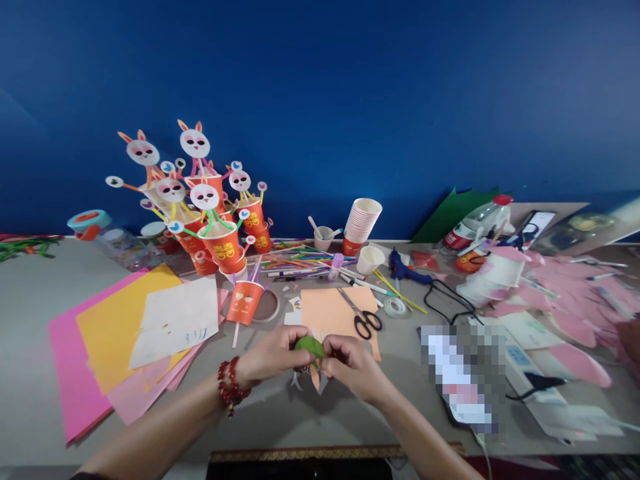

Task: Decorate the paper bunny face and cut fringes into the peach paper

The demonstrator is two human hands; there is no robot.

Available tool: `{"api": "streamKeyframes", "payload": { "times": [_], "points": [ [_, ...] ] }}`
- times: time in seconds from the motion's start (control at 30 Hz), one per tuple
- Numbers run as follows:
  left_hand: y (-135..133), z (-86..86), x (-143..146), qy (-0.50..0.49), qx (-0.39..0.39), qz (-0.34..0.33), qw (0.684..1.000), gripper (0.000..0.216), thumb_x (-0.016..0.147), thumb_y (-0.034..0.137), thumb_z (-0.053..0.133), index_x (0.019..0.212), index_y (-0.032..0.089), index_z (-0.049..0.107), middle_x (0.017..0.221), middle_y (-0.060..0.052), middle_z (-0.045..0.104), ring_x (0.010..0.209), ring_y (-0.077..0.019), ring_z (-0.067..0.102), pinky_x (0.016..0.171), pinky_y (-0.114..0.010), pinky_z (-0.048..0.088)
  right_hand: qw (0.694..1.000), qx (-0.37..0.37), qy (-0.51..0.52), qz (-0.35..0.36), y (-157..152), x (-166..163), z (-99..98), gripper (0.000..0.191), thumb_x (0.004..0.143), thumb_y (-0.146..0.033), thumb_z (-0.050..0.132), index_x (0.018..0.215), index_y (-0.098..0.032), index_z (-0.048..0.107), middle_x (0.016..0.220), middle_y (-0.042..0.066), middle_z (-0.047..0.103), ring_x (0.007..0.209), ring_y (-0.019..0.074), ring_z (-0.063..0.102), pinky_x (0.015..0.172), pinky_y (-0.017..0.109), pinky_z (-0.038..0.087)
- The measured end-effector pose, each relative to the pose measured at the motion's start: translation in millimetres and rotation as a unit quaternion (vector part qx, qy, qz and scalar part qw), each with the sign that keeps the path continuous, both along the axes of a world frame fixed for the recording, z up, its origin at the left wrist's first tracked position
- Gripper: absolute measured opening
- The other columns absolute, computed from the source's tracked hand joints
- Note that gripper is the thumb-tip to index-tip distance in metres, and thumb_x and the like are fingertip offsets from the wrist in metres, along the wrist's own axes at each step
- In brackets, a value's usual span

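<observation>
While pinched between both hands, green piece (309, 346) low over table (280, 413): left hand (273, 355) gripping its left edge, right hand (350, 363) its right; scissors (364, 319) just beyond.

Deep blue wall (350, 80) fills background, evenly lit, slightly brighter centre. Grey table (40, 300) runs full width against wall. Dark patterned edge (300, 455) along near side.
</observation>
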State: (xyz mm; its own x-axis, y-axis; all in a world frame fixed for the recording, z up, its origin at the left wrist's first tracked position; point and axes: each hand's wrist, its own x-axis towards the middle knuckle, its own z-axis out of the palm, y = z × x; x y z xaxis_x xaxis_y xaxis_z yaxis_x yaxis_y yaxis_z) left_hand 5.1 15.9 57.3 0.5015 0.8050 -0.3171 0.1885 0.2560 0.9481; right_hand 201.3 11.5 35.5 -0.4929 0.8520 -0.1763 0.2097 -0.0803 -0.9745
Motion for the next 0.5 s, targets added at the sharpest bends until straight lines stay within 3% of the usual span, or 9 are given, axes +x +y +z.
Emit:
{"api": "streamKeyframes", "payload": {
  "times": [0.37, 0.5],
  "points": [
    [-3.9, -8.0, -0.2, -0.022, -0.006, 0.011, 1.000, 0.009, 0.074, 0.022, 0.062, 0.078, 0.014, 0.061, 0.065, 0.003, 0.055, 0.059, -0.0095, 0.046, 0.055, -0.020, 0.032, 0.999, -0.028, 0.022, 0.006, 0.5, -0.2, -2.5, 0.011, 0.069, -0.019, 0.056, 0.061, -0.020, 0.049, 0.054, -0.006, 0.048, 0.053, 0.0100, 0.041, 0.051, 0.022, 0.031],
    [-5.2, -9.3, 0.8, -0.034, -0.014, 0.026, 0.999, 0.012, 0.075, 0.025, 0.064, 0.078, 0.014, 0.061, 0.067, 0.002, 0.058, 0.059, -0.0098, 0.047, 0.056, -0.021, 0.033, 0.998, -0.038, 0.040, 0.016, 1.9, 1.9, 2.3, 0.014, 0.078, -0.026, 0.059, 0.068, -0.018, 0.053, 0.059, -0.004, 0.054, 0.055, 0.0105, 0.048, 0.055, 0.022, 0.037]
  ]
}}
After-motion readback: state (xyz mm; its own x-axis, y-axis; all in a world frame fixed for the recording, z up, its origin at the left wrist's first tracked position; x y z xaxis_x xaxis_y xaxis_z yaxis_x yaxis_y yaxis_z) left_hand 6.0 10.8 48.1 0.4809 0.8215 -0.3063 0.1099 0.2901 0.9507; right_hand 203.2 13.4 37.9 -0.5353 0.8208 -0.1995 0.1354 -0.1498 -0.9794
